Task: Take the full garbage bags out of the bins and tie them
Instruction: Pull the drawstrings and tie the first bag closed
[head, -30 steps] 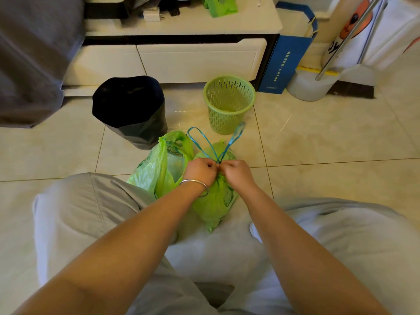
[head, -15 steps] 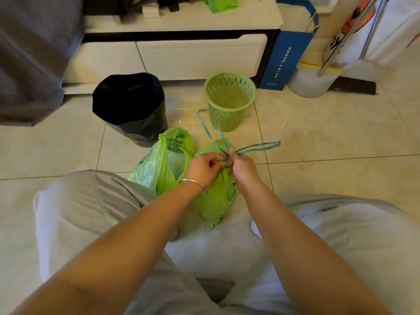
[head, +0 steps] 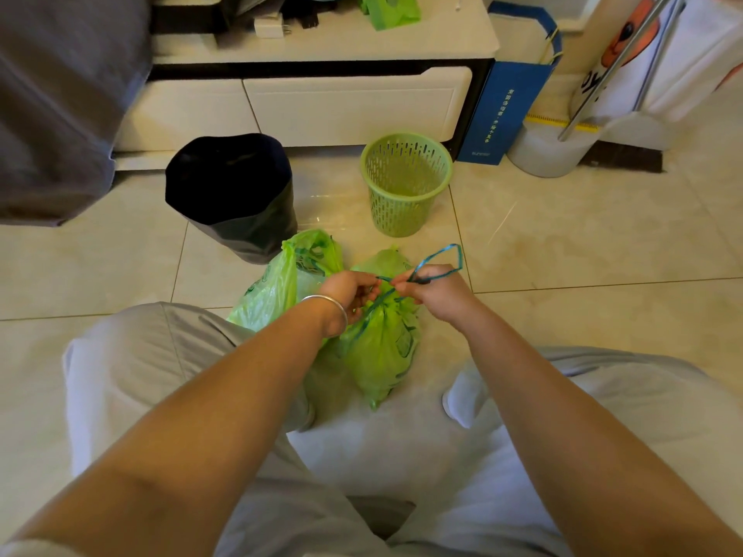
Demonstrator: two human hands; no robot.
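Observation:
A full green garbage bag (head: 382, 347) stands on the floor between my knees, its neck gathered by a blue drawstring (head: 438, 261). My left hand (head: 349, 293), with a silver bangle on the wrist, pinches one strand of the drawstring just above the bag's neck. My right hand (head: 436, 293) grips the other strand, whose loop sticks up to the right. A second green bag (head: 281, 279) leans behind my left hand, its top open. Behind the bags stand a green mesh bin (head: 406, 182) with no bag in it and a bin lined with a black bag (head: 231, 195).
A low white cabinet (head: 345, 102) runs along the back wall. A blue paper bag (head: 506, 102), a white bucket (head: 546, 154) and metal poles stand at the right. Grey fabric (head: 60, 98) hangs at the left. My knees in light trousers flank the bags.
The two drawstring loops, first standing upright above my joined fists, were crossed. My hands have moved slightly apart, and one loop now sticks up by my right hand.

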